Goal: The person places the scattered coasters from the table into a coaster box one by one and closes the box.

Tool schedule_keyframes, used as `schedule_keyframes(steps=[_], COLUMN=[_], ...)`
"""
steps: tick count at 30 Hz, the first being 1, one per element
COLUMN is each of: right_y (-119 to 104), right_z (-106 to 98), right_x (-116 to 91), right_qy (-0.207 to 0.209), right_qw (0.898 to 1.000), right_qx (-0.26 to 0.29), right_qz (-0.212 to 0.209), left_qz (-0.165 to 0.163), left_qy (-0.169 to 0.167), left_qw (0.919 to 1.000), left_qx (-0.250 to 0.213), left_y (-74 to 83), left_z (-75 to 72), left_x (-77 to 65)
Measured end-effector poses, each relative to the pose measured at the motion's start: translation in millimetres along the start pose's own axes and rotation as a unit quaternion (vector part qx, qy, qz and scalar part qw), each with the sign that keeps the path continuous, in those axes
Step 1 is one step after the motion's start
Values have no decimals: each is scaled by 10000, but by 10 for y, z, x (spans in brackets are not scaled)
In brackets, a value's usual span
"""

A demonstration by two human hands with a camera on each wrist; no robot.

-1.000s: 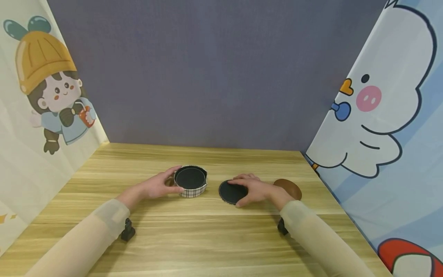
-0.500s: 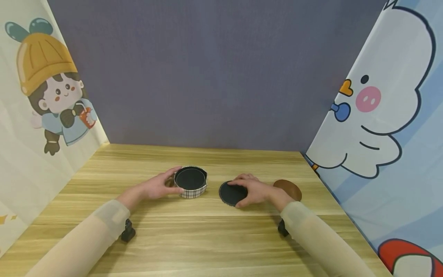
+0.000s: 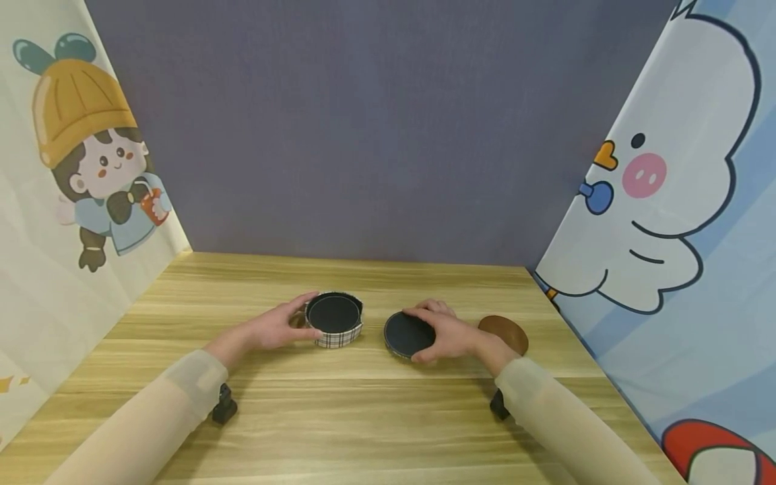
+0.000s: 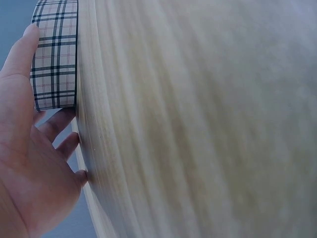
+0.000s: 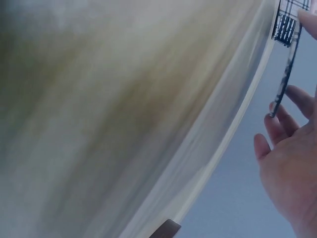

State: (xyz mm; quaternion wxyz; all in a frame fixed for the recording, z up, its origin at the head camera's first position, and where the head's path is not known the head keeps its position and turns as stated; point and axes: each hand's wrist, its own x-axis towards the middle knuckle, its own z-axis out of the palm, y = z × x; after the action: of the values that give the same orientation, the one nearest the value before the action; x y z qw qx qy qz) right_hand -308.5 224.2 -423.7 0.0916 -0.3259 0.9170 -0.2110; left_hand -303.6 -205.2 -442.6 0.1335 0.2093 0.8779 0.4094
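Note:
My left hand point(image 3: 274, 328) grips a round plaid coaster holder point(image 3: 339, 339) standing on the table, thumb along the near side and fingers round the back. Inside it lies a black round coaster point(image 3: 333, 314) with a stitched rim. The left wrist view shows the thumb against the plaid wall point(image 4: 55, 59). To the right of the holder, my right hand point(image 3: 451, 335) pinches another black coaster point(image 3: 404, 335) by its edges. In the right wrist view this coaster point(image 5: 287, 69) appears edge-on, raised off the tabletop, with the thumb and fingers at its rim.
A brown rounded object point(image 3: 508, 331) sits on the wooden table point(image 3: 364, 417) behind my right wrist, partly covered by it. A dark grey panel point(image 3: 364, 135) stands at the table's back edge. Printed cartoon cloths hang on both sides.
My right hand has lifted and slightly tilted its coaster, which lay flat on the table before. The left hand and the holder have stayed in place.

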Motion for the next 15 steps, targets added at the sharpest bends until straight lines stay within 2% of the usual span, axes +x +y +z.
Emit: schedule_keyframes(steps=[9, 15], right_y=[-42, -80], right_z=[-7, -22], right_x=[23, 70], right_qy=[296, 350], right_qw=[9995, 9994], right_qx=[2, -22], right_qz=[-99, -70], left_qz=[-20, -62], left_qy=[-15, -12], left_qw=[10000, 10000], left_qx=[-70, -20], left_y=[-7, 4], left_z=[1, 2], left_x=[-8, -19])
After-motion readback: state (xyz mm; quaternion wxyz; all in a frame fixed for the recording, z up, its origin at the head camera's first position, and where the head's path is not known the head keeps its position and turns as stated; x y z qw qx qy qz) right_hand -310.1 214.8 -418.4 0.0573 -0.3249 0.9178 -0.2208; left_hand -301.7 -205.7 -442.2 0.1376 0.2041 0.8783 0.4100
